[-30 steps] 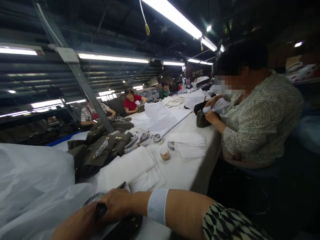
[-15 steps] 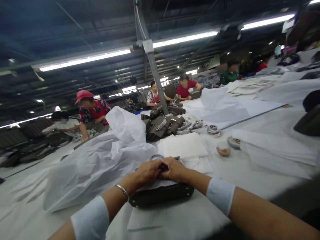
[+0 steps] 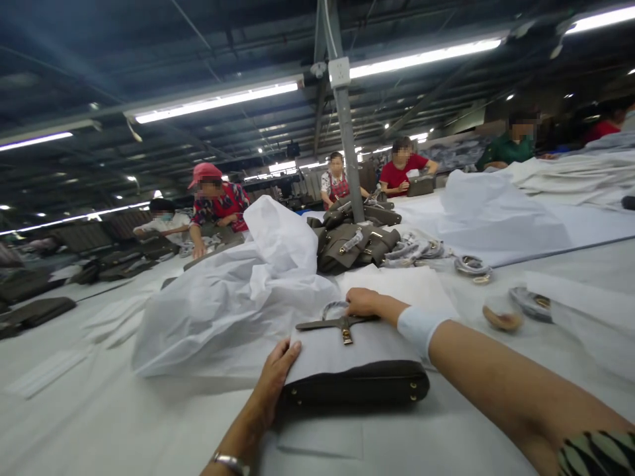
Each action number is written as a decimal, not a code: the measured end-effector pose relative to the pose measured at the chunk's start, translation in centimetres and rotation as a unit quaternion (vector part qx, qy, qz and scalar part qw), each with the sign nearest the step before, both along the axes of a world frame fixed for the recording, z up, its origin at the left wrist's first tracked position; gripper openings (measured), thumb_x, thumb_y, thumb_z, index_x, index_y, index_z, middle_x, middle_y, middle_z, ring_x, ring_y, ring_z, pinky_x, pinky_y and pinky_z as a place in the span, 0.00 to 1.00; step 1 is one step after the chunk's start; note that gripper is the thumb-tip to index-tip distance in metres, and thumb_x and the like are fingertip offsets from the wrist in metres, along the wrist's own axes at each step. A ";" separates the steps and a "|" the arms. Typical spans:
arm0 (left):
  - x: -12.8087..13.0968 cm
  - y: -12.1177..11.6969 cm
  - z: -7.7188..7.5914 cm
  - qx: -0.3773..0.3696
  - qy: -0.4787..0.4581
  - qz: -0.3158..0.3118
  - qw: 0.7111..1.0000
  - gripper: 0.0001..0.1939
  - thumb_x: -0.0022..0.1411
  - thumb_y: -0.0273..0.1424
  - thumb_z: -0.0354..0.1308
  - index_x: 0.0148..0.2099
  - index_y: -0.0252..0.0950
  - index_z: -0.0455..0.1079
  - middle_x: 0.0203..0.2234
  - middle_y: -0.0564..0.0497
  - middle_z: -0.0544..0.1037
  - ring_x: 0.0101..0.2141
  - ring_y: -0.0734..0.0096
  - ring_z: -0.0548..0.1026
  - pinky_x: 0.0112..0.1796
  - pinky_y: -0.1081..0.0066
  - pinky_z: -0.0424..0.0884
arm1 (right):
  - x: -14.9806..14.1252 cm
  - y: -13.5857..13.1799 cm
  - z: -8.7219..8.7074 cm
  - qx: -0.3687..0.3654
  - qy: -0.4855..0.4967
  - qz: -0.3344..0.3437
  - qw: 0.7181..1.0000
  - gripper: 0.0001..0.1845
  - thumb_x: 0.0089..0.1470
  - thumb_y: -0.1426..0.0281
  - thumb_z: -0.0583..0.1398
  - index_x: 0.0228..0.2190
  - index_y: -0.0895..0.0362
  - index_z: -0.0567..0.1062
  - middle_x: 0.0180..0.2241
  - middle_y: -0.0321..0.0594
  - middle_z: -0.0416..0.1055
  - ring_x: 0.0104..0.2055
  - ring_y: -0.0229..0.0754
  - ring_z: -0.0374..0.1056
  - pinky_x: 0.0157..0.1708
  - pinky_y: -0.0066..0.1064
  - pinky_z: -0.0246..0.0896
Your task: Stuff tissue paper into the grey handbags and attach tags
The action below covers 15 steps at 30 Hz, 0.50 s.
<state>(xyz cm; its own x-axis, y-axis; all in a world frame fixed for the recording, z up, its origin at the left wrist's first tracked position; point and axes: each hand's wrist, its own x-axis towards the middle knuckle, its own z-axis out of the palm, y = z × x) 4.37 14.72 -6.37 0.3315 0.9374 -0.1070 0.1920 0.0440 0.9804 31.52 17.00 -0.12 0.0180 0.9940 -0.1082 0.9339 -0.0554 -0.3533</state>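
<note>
Your right hand (image 3: 364,303) is hiding its own fingertips, so you are not showing how tightly they are curling. Its wrist is also covering part of the dark, T-shaped leather strap with a gold buckle (image 3: 327,324). A smooth white sheet (image 3: 342,354) is covering most of the flat, dark olive bag with gold studs (image 3: 357,390), and only the bag's near side is peeking out. The bag is lying on the white-covered table (image 3: 173,433), right in front of you. The bottom edge of the view is cutting off your left arm.

The fingers of your right hand are bending down by the far edge of the bag, next to a thin grey loop (image 3: 333,308). I cannot tell if they are gripping anything. Your left hand (image 3: 278,365) is touching the sheet's left edge. Its thumb is lying close to the first finger, and the other fingers are hiding, so I cannot tell if they are holding on.

A big, crumpled, see-through white sheet (image 3: 238,297) is bunching up just left of the bag and blocking part of the table behind. A pile of dark olive bags (image 3: 357,248) is sitting farther back. A small tan roll (image 3: 502,318) is lying off to the right, looking blurry. Co-workers are sitting or leaning across the table.
</note>
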 end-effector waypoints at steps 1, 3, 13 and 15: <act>0.1 -0.3 -0.2 -0.032 -0.035 0.002 0.999 0.31 0.53 0.52 0.59 0.50 0.35 0.66 0.35 0.48 0.77 0.38 0.60 0.75 0.38 0.66 0.70 | -0.6 0.4 -0.7 -0.011 -0.011 -0.008 1.000 0.13 0.52 0.64 0.63 0.36 0.62 0.75 0.37 0.43 0.74 0.38 0.42 0.70 0.39 0.37 0.67; 0.3 -0.5 0.0 -0.069 -0.091 0.002 0.993 0.35 0.49 0.49 0.65 0.52 0.33 0.64 0.35 0.47 0.77 0.36 0.63 0.76 0.36 0.69 0.70 | -1.5 0.8 -1.5 -0.013 -0.026 -0.018 0.999 0.13 0.56 0.63 0.61 0.37 0.61 0.73 0.37 0.41 0.73 0.38 0.40 0.70 0.39 0.38 0.67; -1.5 -4.0 2.7 0.087 -0.143 -0.020 0.986 0.48 0.38 0.34 0.73 0.60 0.37 0.55 0.52 0.41 0.67 0.49 0.54 0.69 0.48 0.63 0.66 | -3.1 -8.4 4.9 0.213 0.022 0.037 0.976 0.09 0.58 0.70 0.52 0.42 0.56 0.66 0.38 0.39 0.73 0.39 0.40 0.68 0.36 0.29 0.59; -1.6 -5.8 2.5 0.196 -0.074 -0.004 0.978 0.47 0.41 0.31 0.71 0.62 0.41 0.53 0.53 0.44 0.64 0.49 0.56 0.68 0.47 0.63 0.66 | -3.7 -12.4 4.7 0.339 0.038 0.087 0.936 0.10 0.56 0.72 0.53 0.42 0.55 0.66 0.37 0.39 0.72 0.38 0.41 0.68 0.37 0.30 0.58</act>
<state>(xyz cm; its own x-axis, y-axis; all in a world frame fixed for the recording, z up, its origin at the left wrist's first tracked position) 2.80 8.88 -3.88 0.3231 0.8942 0.3098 0.0456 -0.3417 0.9387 27.77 4.61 4.55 -0.1319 0.8224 0.5534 0.8791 0.3550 -0.3181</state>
